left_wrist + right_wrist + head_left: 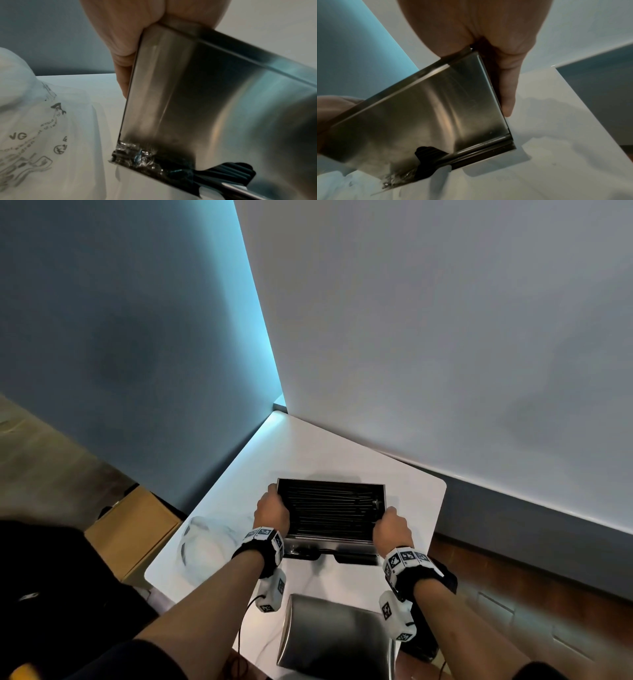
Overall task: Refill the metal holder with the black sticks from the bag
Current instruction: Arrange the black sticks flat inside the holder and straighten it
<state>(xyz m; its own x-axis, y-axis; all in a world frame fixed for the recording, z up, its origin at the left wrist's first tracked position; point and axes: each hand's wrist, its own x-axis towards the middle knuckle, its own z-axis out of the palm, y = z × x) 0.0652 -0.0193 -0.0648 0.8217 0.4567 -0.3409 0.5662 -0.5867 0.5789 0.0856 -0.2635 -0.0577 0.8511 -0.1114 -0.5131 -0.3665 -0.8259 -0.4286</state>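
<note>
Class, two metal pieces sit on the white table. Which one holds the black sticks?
The metal holder, the open box gripped by the left hand and right hand, is full of black sticks. The nearer curved metal piece shows none.

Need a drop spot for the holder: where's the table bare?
Bare tabletop runs from the metal holder back to the wall corner, and right of the right hand to the table's edge. Crowded: the plastic bag left of the left hand, and the metal lid at the near edge.
</note>
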